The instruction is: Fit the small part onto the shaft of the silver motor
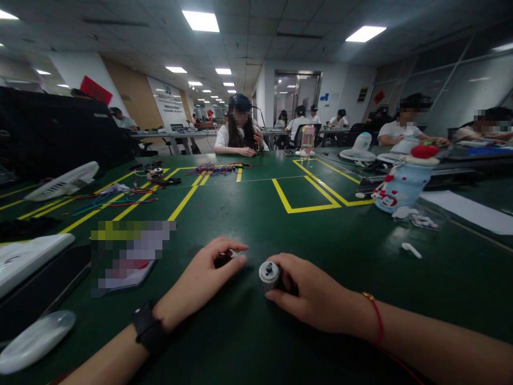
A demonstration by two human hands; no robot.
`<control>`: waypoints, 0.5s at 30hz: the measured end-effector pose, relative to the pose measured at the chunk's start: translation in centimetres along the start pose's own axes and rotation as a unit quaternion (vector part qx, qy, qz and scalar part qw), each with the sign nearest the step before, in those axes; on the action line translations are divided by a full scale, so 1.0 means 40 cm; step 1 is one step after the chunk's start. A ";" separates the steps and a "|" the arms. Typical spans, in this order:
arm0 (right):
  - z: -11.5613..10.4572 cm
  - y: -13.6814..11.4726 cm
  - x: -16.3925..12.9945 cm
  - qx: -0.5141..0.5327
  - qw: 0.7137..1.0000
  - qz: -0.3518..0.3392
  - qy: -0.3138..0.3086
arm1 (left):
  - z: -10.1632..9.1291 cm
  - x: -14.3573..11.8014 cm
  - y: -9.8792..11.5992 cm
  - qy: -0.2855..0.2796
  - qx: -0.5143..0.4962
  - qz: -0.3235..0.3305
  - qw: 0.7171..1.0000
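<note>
Near the bench's front edge, the right hand (316, 297) pinches a small motor (269, 272); it looks rigid, light, best gripped around its smooth sides. Left hand (200, 283) closes on something dark, unclear.

Large open workroom under a grey tiled ceiling (280, 32) with rows of bright rectangular light panels (200, 20), white walls behind and a tan wooden panel (134, 93) at far left. Dark green table (248, 208) marked with yellow tape lines (306, 195), more tables beyond with seated people at work. Glass doorway (297, 92) at the far end, glazed partitions (449, 85) along the right side.
</note>
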State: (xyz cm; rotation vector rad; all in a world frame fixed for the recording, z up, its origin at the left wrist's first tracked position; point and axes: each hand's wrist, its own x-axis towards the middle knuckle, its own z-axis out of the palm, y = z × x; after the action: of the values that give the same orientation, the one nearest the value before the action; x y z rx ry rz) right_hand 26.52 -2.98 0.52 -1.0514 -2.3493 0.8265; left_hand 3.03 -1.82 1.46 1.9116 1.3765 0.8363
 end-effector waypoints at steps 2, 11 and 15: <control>0.000 0.000 0.001 -0.001 1.000 -0.007 0.002 | 0.013 -0.008 0.015 -0.015 0.009 0.058 0.998; 0.003 -0.001 0.004 0.001 1.000 -0.028 0.012 | 0.049 -0.021 0.064 -0.011 -0.007 0.125 0.992; 0.002 0.000 0.005 -0.004 1.000 -0.026 0.009 | 0.046 -0.020 0.068 0.011 -0.036 0.119 0.992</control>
State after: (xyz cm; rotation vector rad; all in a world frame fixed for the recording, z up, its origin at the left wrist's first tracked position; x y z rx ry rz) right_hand 26.35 -2.86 0.50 -0.9913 -2.3575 0.7857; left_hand 5.81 -3.50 2.39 2.0427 1.1278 1.0090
